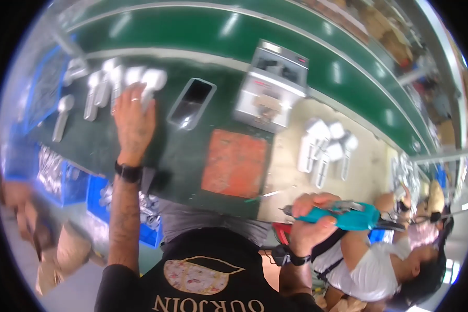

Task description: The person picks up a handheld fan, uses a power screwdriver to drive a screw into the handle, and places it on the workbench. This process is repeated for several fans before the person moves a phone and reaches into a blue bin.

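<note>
On the green worktop point(177, 151), my left hand point(134, 122) reaches palm down into a row of white parts with wide heads and long grey handles. Its bent fingers and thumb close round one white long-handled part point(153, 80); the fingertips are partly hidden and blurred. Other such parts point(92, 96) lie left of it, and a lone one point(61, 118) lies farther left. At the lower right, my right hand point(311, 229) grips a teal electric screwdriver point(351, 216), its tip pointing left above the worktop's near edge.
A phone-like dark slab in a clear tray point(192, 101), a silver box-shaped device point(270, 86) and an orange-red mat point(235, 164) occupy the middle. More white parts point(322, 148) rest on a beige board point(291, 182). Blue bins point(75, 182) stand left; a co-worker point(372, 265) is at right.
</note>
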Demonstrator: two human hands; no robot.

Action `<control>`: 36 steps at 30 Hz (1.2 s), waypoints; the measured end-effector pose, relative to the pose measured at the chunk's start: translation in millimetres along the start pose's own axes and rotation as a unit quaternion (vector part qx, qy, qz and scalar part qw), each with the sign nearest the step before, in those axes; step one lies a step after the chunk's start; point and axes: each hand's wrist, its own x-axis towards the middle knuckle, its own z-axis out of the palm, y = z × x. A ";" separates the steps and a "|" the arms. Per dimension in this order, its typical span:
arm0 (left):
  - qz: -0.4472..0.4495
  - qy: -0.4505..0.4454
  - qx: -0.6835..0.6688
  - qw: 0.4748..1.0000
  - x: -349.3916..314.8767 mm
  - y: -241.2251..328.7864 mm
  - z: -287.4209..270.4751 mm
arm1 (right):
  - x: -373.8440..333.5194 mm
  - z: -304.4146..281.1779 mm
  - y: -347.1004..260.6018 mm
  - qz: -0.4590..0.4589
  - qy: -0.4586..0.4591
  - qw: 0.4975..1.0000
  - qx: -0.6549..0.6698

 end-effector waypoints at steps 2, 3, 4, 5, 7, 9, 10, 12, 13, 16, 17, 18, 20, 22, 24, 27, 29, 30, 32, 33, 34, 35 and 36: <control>0.005 -0.004 -0.165 0.986 8.5 43.9 3.0 | -1.8 -3.1 -1.9 0.008 -0.019 1.000 0.000; 0.032 -0.030 -0.261 0.964 9.7 80.4 3.2 | -2.0 -5.7 -3.3 0.006 -0.030 1.000 0.004; 0.059 -0.078 -0.300 0.949 8.8 118.6 4.7 | -3.5 -8.4 -4.0 0.003 -0.025 1.000 -0.001; 0.218 -0.076 -0.288 0.929 9.3 152.3 7.5 | -4.8 -10.8 -4.4 0.002 -0.021 1.000 -0.004; 0.173 -0.147 -0.393 0.891 -10.9 220.0 39.8 | -7.2 -7.0 -7.8 0.001 -0.021 1.000 -0.005; 0.162 -0.285 -0.375 0.867 -16.1 271.9 49.5 | -10.0 -9.6 -8.3 0.006 -0.025 1.000 -0.008; 0.161 -0.283 -0.376 0.868 -12.5 285.9 52.3 | -10.7 -12.0 -8.8 0.015 -0.031 0.999 -0.009; 0.137 -0.382 -0.333 0.851 -5.0 304.8 61.8 | -13.8 -18.8 -9.9 0.019 -0.038 0.999 0.002; 0.140 -0.383 -0.335 0.849 -7.3 307.5 69.9 | -15.1 -21.5 -11.9 0.023 -0.040 0.999 -0.001; 0.108 -0.342 -0.375 0.855 -12.8 306.5 89.5 | -16.6 -32.2 -10.9 0.027 -0.041 0.999 0.001; 0.102 -0.351 -0.389 0.845 -12.5 305.0 94.6 | -16.3 -35.5 -9.6 0.035 -0.039 0.999 0.016; 0.098 -0.361 -0.404 0.835 -10.8 304.4 96.0 | -15.3 -38.2 -7.6 0.041 -0.035 0.998 0.031; 0.079 -0.316 -0.441 0.836 -20.2 300.4 89.8 | -10.9 -38.3 -2.1 0.025 -0.025 0.999 0.021; 0.113 -0.302 -0.483 0.814 -19.1 295.3 60.4 | -1.8 -40.6 6.7 0.009 -0.012 1.000 0.010; 0.094 -0.287 -0.516 0.801 -25.3 282.8 27.5 | 6.6 -40.6 18.4 -0.014 0.019 0.995 -0.101; 0.110 -0.276 -0.529 0.795 -19.1 252.0 -7.9 | 18.5 -41.0 26.9 -0.003 0.015 0.993 -0.121; 0.150 -0.298 -0.511 0.792 -16.2 229.6 -18.8 | 20.1 -37.1 25.0 -0.001 0.024 0.993 -0.120; 0.147 -0.301 -0.507 0.794 -17.9 216.4 -16.3 | 19.3 -35.9 26.0 0.004 0.021 0.993 -0.117; 0.237 -0.283 -0.417 0.830 -20.8 188.3 -9.8 | 17.0 -29.0 26.7 0.015 0.004 0.994 -0.108; 0.245 -0.246 -0.411 0.843 -23.9 182.3 -8.3 | 16.4 -26.1 28.6 0.012 0.002 0.994 -0.106; 0.243 -0.248 -0.409 0.844 -26.4 178.2 -8.8 | 15.7 -22.1 29.3 0.015 0.001 0.994 -0.104; 0.225 -0.261 -0.406 0.847 -29.3 175.0 -10.1 | 15.2 -17.4 28.8 0.026 -0.016 0.995 -0.093; 0.206 -0.272 -0.403 0.849 -31.8 173.3 -10.4 | 15.8 -13.7 27.7 0.035 -0.033 0.995 -0.083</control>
